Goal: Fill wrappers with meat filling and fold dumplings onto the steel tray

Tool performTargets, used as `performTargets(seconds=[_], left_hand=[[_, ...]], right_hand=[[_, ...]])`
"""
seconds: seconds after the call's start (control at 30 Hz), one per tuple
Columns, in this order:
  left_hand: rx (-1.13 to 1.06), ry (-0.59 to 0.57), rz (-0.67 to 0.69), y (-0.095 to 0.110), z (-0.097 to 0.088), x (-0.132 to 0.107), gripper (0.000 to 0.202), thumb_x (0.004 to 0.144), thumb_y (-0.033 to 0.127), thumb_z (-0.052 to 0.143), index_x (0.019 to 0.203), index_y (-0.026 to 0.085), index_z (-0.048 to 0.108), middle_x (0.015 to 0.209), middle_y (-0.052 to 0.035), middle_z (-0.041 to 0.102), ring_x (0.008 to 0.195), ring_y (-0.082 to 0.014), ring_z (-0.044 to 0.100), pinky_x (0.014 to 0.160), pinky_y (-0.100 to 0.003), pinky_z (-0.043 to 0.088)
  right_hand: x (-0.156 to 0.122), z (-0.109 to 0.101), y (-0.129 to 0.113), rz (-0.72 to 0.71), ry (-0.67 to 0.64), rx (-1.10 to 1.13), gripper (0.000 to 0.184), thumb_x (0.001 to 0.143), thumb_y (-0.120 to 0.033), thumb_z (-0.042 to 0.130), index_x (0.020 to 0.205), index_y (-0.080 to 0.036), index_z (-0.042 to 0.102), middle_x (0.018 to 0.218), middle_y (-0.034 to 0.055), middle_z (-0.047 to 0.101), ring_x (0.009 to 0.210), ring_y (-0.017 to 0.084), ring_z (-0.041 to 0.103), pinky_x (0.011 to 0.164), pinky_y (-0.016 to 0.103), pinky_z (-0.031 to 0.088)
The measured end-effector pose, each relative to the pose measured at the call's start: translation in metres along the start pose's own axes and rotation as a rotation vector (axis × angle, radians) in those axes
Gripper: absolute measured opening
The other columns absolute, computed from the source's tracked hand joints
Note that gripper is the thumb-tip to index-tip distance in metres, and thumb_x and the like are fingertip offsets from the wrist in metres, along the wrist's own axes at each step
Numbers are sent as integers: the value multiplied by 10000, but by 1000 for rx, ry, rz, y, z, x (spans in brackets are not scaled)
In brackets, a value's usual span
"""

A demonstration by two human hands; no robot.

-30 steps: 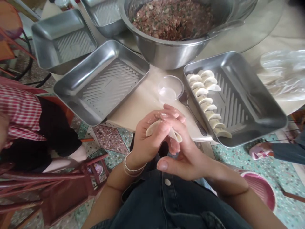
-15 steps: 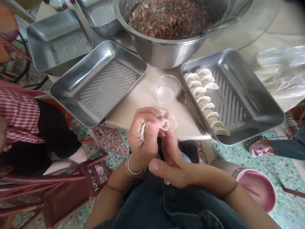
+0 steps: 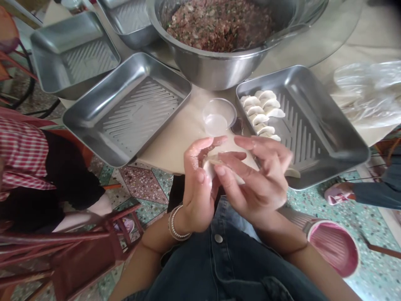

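Note:
Both of my hands meet over my lap at the table's edge, holding one pale dumpling (image 3: 210,164) between them. My left hand (image 3: 197,188), with a bead bracelet on the wrist, cups it from the left with curled fingers. My right hand (image 3: 260,175) pinches its top edge with thumb and forefinger, the other fingers spread. Behind my right hand a steel tray (image 3: 326,129) holds a row of several folded dumplings (image 3: 263,110). A small clear cup of water (image 3: 218,117) stands just beyond my fingertips. A big steel bowl of minced meat filling (image 3: 219,25) sits farther back.
Two steel trays (image 3: 128,108) (image 3: 72,50) lie at the left without dumplings, a third at the top (image 3: 131,16). A clear plastic bag of wrappers (image 3: 366,96) lies at right. A person in a red checked top (image 3: 21,154) sits at left. A pink stool (image 3: 333,246) stands at lower right.
My right hand has swung up and over the dumpling, from below it to pinching its top edge, and now covers the near end of the dumpling row and the spoon.

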State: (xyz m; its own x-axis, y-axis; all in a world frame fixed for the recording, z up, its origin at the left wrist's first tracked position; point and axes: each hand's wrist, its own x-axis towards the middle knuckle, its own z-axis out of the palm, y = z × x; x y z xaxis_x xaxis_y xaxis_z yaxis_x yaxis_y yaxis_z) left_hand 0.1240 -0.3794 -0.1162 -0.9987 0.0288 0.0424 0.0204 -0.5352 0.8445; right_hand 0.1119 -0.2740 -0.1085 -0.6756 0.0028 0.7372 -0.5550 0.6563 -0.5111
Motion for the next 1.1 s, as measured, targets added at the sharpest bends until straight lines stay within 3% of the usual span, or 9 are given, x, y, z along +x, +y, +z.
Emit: performTargets(seconds=[0.13,0.3,0.43,0.53,0.63,0.8,0.93,1.03,1.1], left_hand=[[-233,-100,-240,3,-1,6,339,909,513,487,1180,325,568,1339,-16,550,1229,-220,556,999,-357,537],[-476,-150,-527,0,-6,25,367,961,454,377,1037,218,647,1032,-36,703,1024,-139,671,944,-265,549],[-577,-147,-520,0,-6,27,319,969,363,404,995,209,682,988,-16,722,895,-83,695,809,-160,560],[-644,-240,-512,4,-7,24,308,971,337,416,1018,216,695,1071,0,716,972,-73,679,844,-144,546],[-615,-299,-503,8,-10,21,312,979,312,404,1076,214,684,1120,-3,697,1037,-82,657,895,-150,529],[-379,-369,-511,14,-13,20,324,967,388,422,1112,239,671,1031,-38,693,996,-145,663,842,-240,554],[-381,-489,-590,14,-12,21,439,929,535,380,1010,231,687,694,-37,624,807,-181,669,797,-328,558],[-356,-499,-607,14,-10,20,508,925,567,313,1024,225,675,688,-51,622,781,-194,664,779,-350,552],[-349,-501,-616,13,-9,20,542,935,557,259,1042,216,666,777,-76,659,856,-211,670,787,-361,551]], right_hand=[[-2,-6,1,-79,16,-100,155,771,-163,715,896,-243,669,887,37,574,984,235,490,820,397,471],[-6,-2,8,7,29,-103,150,779,-234,742,912,-284,695,915,32,548,1101,258,464,919,432,464],[-11,-2,14,-17,27,-60,243,742,-272,783,968,-299,700,1104,22,559,1132,255,467,985,460,442],[-14,-9,16,-54,44,-26,192,750,-200,767,894,-311,704,1005,3,587,1045,222,495,971,432,425],[-14,-18,17,-27,26,-16,202,752,-265,770,919,-357,704,997,3,579,1093,251,459,1012,477,392],[-8,-29,18,-59,-194,-29,687,713,-456,783,1337,-394,505,1322,44,439,1210,322,416,1022,557,394],[-3,-34,21,-114,-260,2,225,803,-311,727,1000,-413,692,1235,-36,518,1220,273,406,993,507,387],[-1,-39,26,-145,-319,95,170,814,-291,714,948,-394,698,1144,-28,530,1224,261,416,990,480,389],[3,-44,28,-206,-384,72,265,794,-302,737,1027,-412,678,1180,-25,520,1224,262,421,978,480,383]])
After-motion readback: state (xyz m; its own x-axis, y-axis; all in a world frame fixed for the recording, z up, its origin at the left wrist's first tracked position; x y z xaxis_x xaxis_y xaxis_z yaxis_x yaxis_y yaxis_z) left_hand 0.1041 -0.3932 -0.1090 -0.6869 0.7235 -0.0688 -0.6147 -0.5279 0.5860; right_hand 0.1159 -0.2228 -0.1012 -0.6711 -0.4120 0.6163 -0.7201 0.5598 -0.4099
